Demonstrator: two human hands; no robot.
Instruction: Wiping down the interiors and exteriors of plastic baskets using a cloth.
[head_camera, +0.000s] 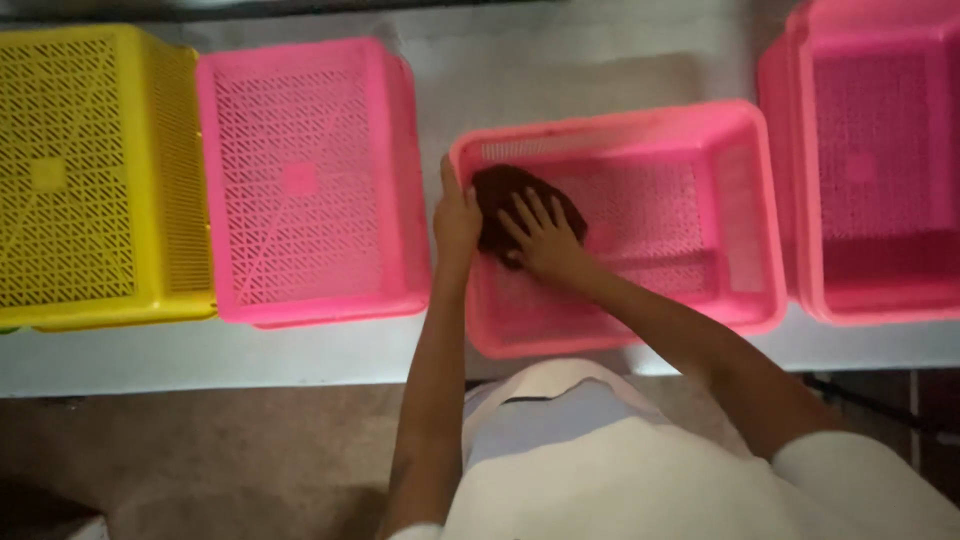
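The right hand lay flat inside the pink basket, fingers spread over a dark brown cloth that sat under them near the left wall. The left hand gripped that wall's rim, fingers curled, just beside the cloth

The pink basket looks like moulded plastic, its walls and floor a perforated lattice with a faint sheen. The dark brown cloth inside it looks soft and matt. The yellow basket is the same latticed plastic. The tabletop appears smooth, pale and matt.
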